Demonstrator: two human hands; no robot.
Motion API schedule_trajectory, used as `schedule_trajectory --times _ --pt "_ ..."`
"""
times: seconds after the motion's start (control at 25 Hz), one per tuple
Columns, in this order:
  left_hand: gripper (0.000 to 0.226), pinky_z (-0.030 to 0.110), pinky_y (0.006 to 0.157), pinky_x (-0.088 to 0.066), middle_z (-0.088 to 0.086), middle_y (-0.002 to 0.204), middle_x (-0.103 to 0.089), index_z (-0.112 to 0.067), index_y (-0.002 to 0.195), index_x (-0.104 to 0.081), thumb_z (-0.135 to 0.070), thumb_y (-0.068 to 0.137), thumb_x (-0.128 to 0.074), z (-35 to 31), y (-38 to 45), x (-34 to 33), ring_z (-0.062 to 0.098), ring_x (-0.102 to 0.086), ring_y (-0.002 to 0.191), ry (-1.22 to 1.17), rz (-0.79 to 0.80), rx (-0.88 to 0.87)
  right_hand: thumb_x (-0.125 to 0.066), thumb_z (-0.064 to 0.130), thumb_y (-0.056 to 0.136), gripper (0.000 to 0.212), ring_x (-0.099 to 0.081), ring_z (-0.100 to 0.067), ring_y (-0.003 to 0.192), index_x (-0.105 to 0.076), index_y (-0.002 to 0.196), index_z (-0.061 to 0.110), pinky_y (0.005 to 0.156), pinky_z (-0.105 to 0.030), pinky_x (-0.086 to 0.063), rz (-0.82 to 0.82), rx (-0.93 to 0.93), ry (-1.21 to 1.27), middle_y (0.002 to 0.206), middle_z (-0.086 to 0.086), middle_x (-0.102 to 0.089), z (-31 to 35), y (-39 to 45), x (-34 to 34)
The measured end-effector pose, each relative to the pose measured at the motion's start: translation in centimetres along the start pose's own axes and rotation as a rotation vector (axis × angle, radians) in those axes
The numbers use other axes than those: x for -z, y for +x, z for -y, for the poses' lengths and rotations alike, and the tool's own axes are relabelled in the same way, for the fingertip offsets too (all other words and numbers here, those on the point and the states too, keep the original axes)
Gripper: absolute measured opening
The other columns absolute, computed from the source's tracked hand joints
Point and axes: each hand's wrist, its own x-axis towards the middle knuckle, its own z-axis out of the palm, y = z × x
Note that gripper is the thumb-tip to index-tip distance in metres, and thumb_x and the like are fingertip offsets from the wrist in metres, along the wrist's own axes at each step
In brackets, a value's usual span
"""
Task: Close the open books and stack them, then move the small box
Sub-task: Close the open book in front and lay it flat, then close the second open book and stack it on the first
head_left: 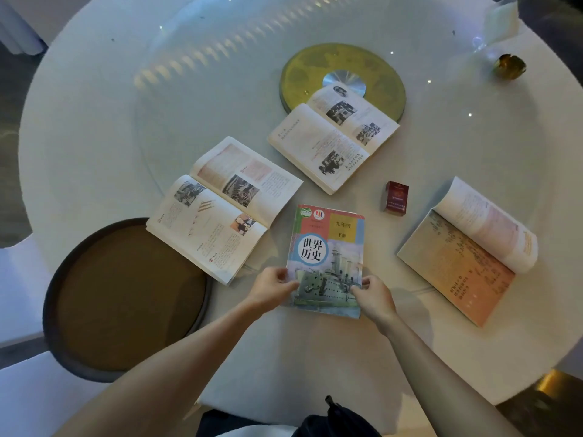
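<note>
A closed textbook with a ship on its cover [328, 247] lies flat on the white round table [94, 127] in front of me. My left hand [273, 287] grips its lower left edge and my right hand [372, 293] grips its lower right edge. Three books lie open around it: one to the left [220, 209], one further back [334, 137], and one to the right with a curled page [470, 250]. A small red box [396, 198] stands upright between the far book and the right book.
A round brown stool seat [126, 298] sits at the table's left front edge. A yellow-green turntable disc [344, 67] lies under the glass top beyond the far book. A small gold object [509, 66] and clear wrapping [495, 23] rest at the back right.
</note>
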Motion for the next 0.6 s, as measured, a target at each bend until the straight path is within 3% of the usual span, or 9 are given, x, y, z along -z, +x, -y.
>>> schedule_trajectory --times 0.12,0.24,0.4,0.6 --pt "0.032 0.027 0.073 -0.055 0.005 0.107 -0.072 -0.005 0.118 -0.069 -0.024 0.092 -0.067 -0.3 -0.1 1.4 0.014 -0.068 0.09 -0.023 -0.061 0.013 -0.056 0.03 0.094 0.027 -0.06 -0.031 0.095 -0.06 0.109 0.007 0.075 -0.038 -0.046 -0.123 0.03 -0.212 0.11 -0.013 -0.061 2.0 0.1 0.3" --pt "0.041 0.026 0.08 -0.05 0.008 0.117 -0.067 -0.008 0.125 -0.064 -0.029 0.09 -0.068 0.0 0.5 4.7 0.017 -0.065 0.1 -0.003 -0.243 -0.039 -0.058 0.032 0.095 0.044 -0.057 -0.03 0.12 -0.056 0.134 0.012 0.098 -0.044 -0.05 -0.152 0.234 -0.171 0.13 -0.01 -0.056 6.6 0.4 -0.6" --pt "0.044 0.038 0.093 -0.051 0.007 0.122 -0.064 -0.011 0.126 -0.065 -0.032 0.087 -0.071 0.2 2.2 11.5 0.021 -0.063 0.107 0.04 -0.419 -0.099 -0.064 0.033 0.095 0.048 -0.057 -0.025 0.12 -0.056 0.138 0.012 0.103 -0.044 -0.049 0.006 0.448 -0.134 0.13 -0.008 -0.059 14.1 0.8 -3.6" --pt "0.059 0.04 0.104 -0.046 0.009 0.136 -0.06 -0.01 0.138 -0.056 -0.034 0.087 -0.073 1.0 5.0 20.2 0.024 -0.056 0.126 0.055 -0.524 -0.069 -0.069 0.032 0.092 0.045 -0.061 -0.023 0.108 -0.059 0.13 0.01 0.095 -0.043 -0.053 0.113 0.338 0.055 0.119 -0.007 -0.064 20.5 1.6 -7.0"
